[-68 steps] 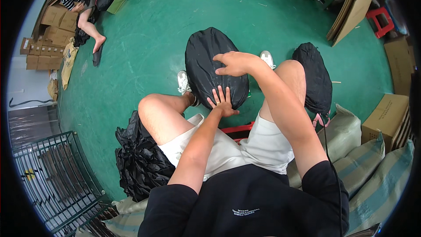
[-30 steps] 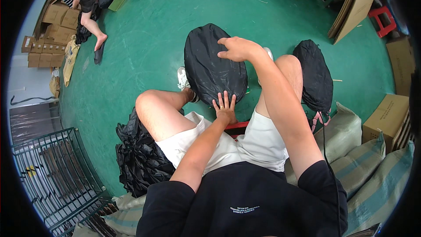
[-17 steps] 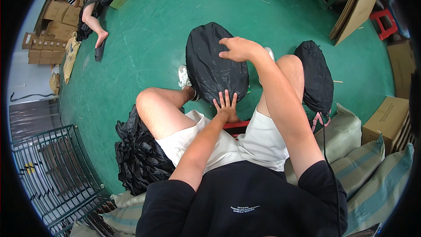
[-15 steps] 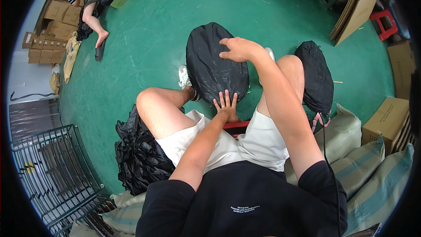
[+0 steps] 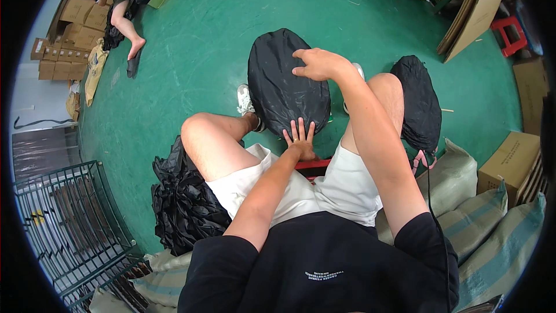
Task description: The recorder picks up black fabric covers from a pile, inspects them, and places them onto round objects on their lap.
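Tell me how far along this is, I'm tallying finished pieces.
One black bundle lies by the right knee, seemingly finished. In hand: a black oval piece on the green floor, left hand flat on its near edge, right hand on its far side. A heap of black material sits at the left.

A wire cage (image 5: 63, 220) stands near stacked cardboard boxes (image 5: 63, 58)
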Available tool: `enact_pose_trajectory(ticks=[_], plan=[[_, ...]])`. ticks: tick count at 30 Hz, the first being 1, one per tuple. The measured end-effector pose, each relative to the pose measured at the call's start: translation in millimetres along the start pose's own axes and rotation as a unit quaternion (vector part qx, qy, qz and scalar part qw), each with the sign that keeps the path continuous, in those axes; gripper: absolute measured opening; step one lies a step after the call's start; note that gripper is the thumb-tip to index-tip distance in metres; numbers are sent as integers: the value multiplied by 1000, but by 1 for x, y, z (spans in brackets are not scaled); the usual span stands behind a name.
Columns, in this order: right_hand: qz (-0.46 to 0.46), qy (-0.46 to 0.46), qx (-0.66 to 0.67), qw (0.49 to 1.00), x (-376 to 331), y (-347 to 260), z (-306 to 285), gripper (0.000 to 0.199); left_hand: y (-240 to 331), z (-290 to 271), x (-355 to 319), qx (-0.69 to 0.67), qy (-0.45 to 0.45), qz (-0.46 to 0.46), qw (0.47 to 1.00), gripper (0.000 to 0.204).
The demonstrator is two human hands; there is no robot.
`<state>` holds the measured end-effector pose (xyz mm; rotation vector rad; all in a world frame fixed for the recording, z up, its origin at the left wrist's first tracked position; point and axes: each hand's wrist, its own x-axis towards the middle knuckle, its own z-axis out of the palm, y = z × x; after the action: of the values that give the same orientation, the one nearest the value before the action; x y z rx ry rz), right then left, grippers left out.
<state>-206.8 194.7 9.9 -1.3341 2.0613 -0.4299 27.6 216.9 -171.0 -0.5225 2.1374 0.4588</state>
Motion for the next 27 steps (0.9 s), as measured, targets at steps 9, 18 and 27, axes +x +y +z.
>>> enact_pose_trajectory(ticks=[9,18,27], plan=[[0,-9,-7,1000,1,0,-2,59,0,-2,1,6,-9,-2,1000,132],[4,-7,1,1000,2,-1,0,58,1,-4,-3,7,-7,-1,1000,132],[7,-7,2,1000,4,0,0,59,-1,-2,1,9,-12,-4,1000,131]])
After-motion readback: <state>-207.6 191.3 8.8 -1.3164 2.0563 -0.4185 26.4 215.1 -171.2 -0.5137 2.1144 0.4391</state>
